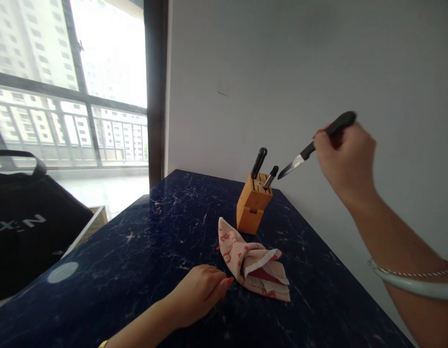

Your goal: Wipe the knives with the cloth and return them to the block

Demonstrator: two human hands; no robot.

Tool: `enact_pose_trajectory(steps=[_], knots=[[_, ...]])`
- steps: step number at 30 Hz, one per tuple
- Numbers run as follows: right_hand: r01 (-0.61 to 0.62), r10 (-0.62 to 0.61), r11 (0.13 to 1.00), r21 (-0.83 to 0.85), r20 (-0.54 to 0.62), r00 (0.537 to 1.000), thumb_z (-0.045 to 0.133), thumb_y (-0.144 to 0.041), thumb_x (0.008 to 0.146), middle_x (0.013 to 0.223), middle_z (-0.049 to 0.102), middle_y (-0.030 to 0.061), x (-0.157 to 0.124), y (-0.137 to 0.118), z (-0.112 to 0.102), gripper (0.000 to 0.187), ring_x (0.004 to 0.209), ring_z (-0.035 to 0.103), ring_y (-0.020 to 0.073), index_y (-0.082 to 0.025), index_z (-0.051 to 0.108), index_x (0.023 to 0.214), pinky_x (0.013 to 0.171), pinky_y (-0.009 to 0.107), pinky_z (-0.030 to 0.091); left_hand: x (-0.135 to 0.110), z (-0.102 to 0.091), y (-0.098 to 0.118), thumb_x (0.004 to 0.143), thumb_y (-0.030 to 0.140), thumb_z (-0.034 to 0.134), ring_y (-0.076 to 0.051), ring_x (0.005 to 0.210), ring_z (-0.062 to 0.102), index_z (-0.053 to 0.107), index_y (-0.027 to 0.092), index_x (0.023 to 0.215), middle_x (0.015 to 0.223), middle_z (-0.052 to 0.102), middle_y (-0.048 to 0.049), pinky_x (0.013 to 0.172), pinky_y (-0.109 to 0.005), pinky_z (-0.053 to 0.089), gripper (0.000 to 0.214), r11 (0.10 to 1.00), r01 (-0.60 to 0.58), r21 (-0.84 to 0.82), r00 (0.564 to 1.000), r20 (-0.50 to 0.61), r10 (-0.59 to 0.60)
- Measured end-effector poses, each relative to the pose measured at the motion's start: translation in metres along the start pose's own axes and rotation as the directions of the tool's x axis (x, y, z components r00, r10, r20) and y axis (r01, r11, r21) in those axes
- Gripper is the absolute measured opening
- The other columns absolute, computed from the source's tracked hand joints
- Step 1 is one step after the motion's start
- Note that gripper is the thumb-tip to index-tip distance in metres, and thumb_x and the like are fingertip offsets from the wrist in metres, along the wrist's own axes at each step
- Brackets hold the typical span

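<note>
Left hand [197, 295]: in front of the knife block [250, 205], fingers curled inward. Cloth [236, 253]: pink-patterned, crumpled, just before the block. Right hand [349, 159]: right of the block, fingers wrapped round a black-handled knife [307, 151], blade [292, 166] slanting down towards the block. Knife block: wooden, two handles [259, 163] protruding.

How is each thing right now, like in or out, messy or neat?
Block: standing, two handles poking out
Knife: out of the block, slanting downward
Right hand: closed around the knife
Cloth: crumpled on the table
Left hand: by the cloth; can't tell if touching
Bag: can't tell if open
Window: can't tell either
</note>
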State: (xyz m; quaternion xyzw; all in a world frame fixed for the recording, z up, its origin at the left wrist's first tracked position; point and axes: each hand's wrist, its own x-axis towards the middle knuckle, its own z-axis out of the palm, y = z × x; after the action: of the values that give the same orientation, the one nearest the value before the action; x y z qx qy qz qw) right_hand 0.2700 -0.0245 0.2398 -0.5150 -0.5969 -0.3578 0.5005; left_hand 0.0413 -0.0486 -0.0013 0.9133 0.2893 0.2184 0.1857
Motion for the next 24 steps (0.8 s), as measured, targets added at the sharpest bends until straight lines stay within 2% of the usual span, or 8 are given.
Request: enact_pose_trajectory(steps=[2,5,8,11,14,19,21,24], knots=[[0.055,-0.050,0.993,0.102,-0.044,0.998,0.042,-0.028,0.080,0.079,0.061,0.0034,-0.007,-0.017,-0.019,0.017,0.066,0.055,0.0146,-0.023,0.057,0.088,0.064,0.028,0.044,0.000,0.000,0.000,0.093,0.030,0.020,-0.011,0.064,0.052,0.055,0.018,0.067,0.065,0.057,-0.0001,0.067,-0.020,0.035,0.046,0.999,0.015,-0.045,1.000,-0.006,-0.015],[-0.048,0.068,0.967,0.249,-0.074,0.995,0.051,-0.029,0.077,0.073,0.058,0.0005,-0.035,-0.035,-0.030,0.013,0.056,0.053,0.0131,-0.021,0.058,0.086,0.054,0.028,0.045,0.001,0.002,-0.001,0.093,0.033,0.021,-0.010,0.061,0.051,0.057,0.017,0.067,0.063,0.056,0.0000,0.064,-0.019,0.036,0.048,0.982,0.061,-0.179,0.998,-0.013,-0.065],[-0.301,0.293,0.746,0.594,0.114,0.949,0.056,-0.030,0.075,0.074,0.057,-0.0013,-0.083,-0.038,-0.018,0.013,0.055,0.056,0.0113,-0.020,0.055,0.083,0.055,0.028,0.049,0.002,0.004,-0.001,0.092,0.040,0.019,-0.009,0.051,0.048,0.060,0.015,0.069,0.054,0.052,0.0013,0.057,-0.018,0.036,0.054,0.916,0.159,-0.369,0.986,0.011,-0.166],[-0.652,0.459,0.425,0.628,0.472,0.753,0.060,-0.034,0.072,0.071,0.061,0.0009,-0.139,-0.032,0.006,0.018,0.061,0.061,0.0149,-0.020,0.055,0.082,0.061,0.032,0.052,0.005,0.003,-0.001,0.089,0.047,0.022,-0.009,0.047,0.045,0.063,0.013,0.074,0.050,0.051,0.0020,0.050,-0.018,0.035,0.055,0.801,0.259,-0.540,0.961,0.060,-0.270],[-0.841,0.462,0.175,0.511,0.712,0.529,0.061,-0.037,0.070,0.075,0.063,0.0031,-0.190,-0.027,0.029,0.025,0.066,0.063,0.0180,-0.019,0.054,0.085,0.064,0.035,0.053,0.009,0.003,-0.003,0.087,0.051,0.027,-0.010,0.048,0.046,0.066,0.012,0.086,0.059,0.060,-0.0020,0.050,-0.019,0.035,0.055,0.669,0.300,-0.680,0.942,0.102,-0.319],[-0.902,0.392,-0.037,0.430,0.837,0.382,0.060,-0.038,0.072,0.073,0.063,0.0004,-0.227,-0.038,0.041,0.024,0.065,0.062,0.0169,-0.021,0.050,0.086,0.061,0.033,0.052,0.012,0.009,-0.010,0.086,0.048,0.035,-0.014,0.065,0.054,0.060,0.015,0.108,0.094,0.066,-0.0079,0.057,-0.022,0.038,0.047,0.556,0.246,-0.794,0.938,0.050,-0.342],[-0.908,0.345,0.019,0.418,0.850,0.398,0.055,-0.038,0.076,0.075,0.062,0.0002,-0.230,-0.046,0.037,0.020,0.066,0.062,0.0167,-0.022,0.049,0.088,0.057,0.031,0.052,0.012,0.014,-0.010,0.087,0.049,0.033,-0.015,0.072,0.054,0.057,0.017,0.113,0.104,0.062,-0.0081,0.059,-0.024,0.039,0.048,0.516,0.249,-0.820,0.934,0.062,-0.352],[-0.812,0.269,0.288,0.508,0.771,0.578,0.050,-0.030,0.080,0.087,0.061,0.0017,-0.233,-0.058,0.032,0.012,0.083,0.059,0.0172,-0.023,0.052,0.089,0.075,0.034,0.049,0.012,0.019,-0.007,0.088,0.051,0.026,-0.015,0.072,0.052,0.055,0.017,0.114,0.102,0.060,-0.0077,0.058,-0.024,0.040,0.052,0.433,0.253,-0.865,0.917,0.072,-0.392]])
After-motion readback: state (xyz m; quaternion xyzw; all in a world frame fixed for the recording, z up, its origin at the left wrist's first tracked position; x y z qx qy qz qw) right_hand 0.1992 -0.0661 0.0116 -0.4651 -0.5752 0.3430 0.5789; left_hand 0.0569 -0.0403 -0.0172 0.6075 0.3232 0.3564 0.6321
